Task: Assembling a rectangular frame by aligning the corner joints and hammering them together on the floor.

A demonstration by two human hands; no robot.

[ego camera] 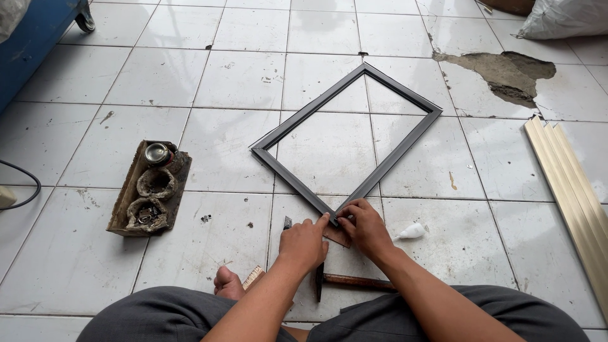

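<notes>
Right now your left hand (305,242) and right hand (364,227) both pinch the near corner of the dark frame (345,136) flat on the floor tiles (221,82), over a small brown block (337,236). Hammer (351,280) lies just behind your wrists. Corner joint could slip apart if fingers shift unevenly.

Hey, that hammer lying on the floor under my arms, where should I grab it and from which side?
Probably grip the hammer by its wooden handle, coming from above on your right. It lies flat on the tiles, head toward the left, and the handle's exposed stretch sits just below your right hand.
</notes>
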